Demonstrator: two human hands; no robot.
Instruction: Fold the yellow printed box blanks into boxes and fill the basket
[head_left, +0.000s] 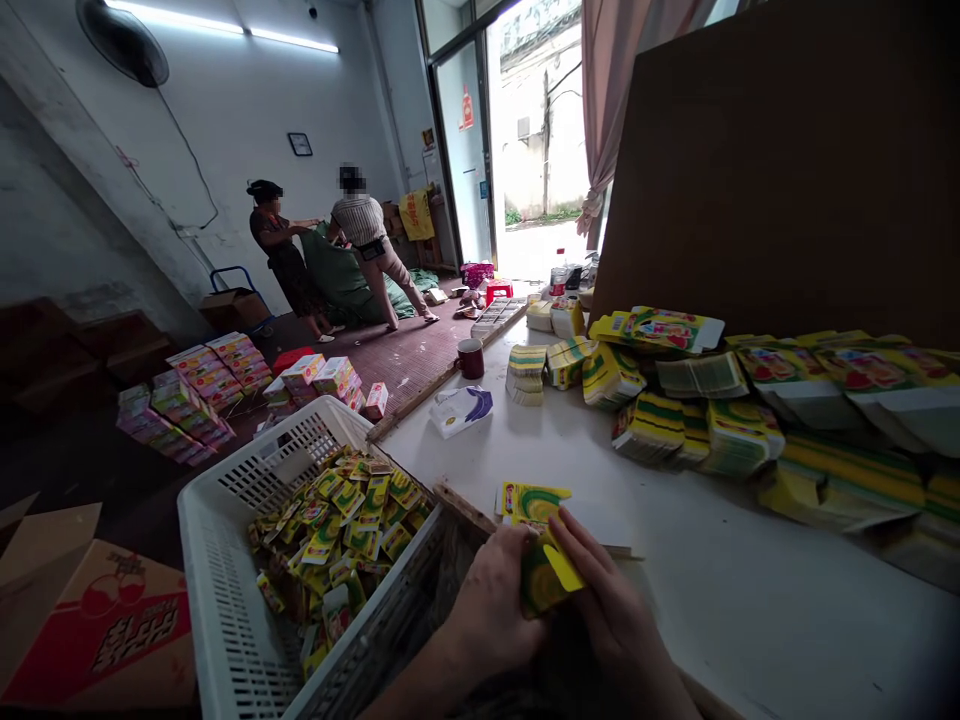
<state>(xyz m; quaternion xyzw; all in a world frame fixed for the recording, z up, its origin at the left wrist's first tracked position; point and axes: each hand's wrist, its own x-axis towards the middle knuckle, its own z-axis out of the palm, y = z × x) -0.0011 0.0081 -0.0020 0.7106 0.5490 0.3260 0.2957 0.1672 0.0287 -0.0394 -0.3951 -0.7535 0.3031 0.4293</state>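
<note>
Yellow-green carton (546,582) — small, printed, with one yellow flap standing clear — is held at the near edge of the table (675,600), low in the view and close to the body. The left hand (491,605) is closed round its left side, fingers curled under and out of sight. The right hand (615,615) is closed on its right side, thumb and forefinger lying along the top by the flap. Both grips read as pinches rather than fists, which in my judgement keeps the thin card square between them.

Just beyond the hands, a few flat blanks (534,500) of the same print lie on the table, near enough for either hand. To the left, against the table edge, stands a white basket (225,540) holding a loose heap of made-up cartons (337,530) — set, it appears, where the left hand has only a short reach.

Farther along the table, well apart from the hands, stacks of blanks (652,425) are ranked in front of a tall cardboard sheet (787,170). A red mug (470,357) stands near the far edge. Two other people (367,225) are at a green sack (337,285) by the back wall.
</note>
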